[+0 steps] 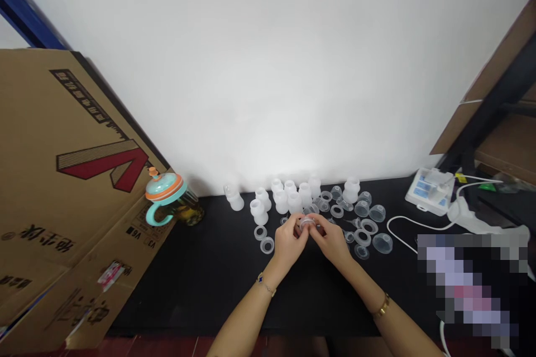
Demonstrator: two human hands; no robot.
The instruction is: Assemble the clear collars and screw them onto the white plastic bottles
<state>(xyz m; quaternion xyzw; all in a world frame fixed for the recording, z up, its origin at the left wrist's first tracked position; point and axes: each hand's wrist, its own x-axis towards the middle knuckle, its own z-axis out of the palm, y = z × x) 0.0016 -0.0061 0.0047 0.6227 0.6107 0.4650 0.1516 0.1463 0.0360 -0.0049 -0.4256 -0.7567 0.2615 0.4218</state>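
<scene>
Head-worn view, facing forward and down, near the hands (288,238)

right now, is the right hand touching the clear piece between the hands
Touching: the head view shows the right hand pinching the edge of the clear piece, no gap visible.

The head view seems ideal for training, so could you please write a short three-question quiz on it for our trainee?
1. Which is nearest the cardboard box: A) mug, B) white bottle, C) white cable?
2. True or false: the left hand and right hand hold the same small part.
3. Fill in: the bracelet with a blue charm is on the .... wrist.

Key: 1. A; 2. true; 3. left.
</scene>
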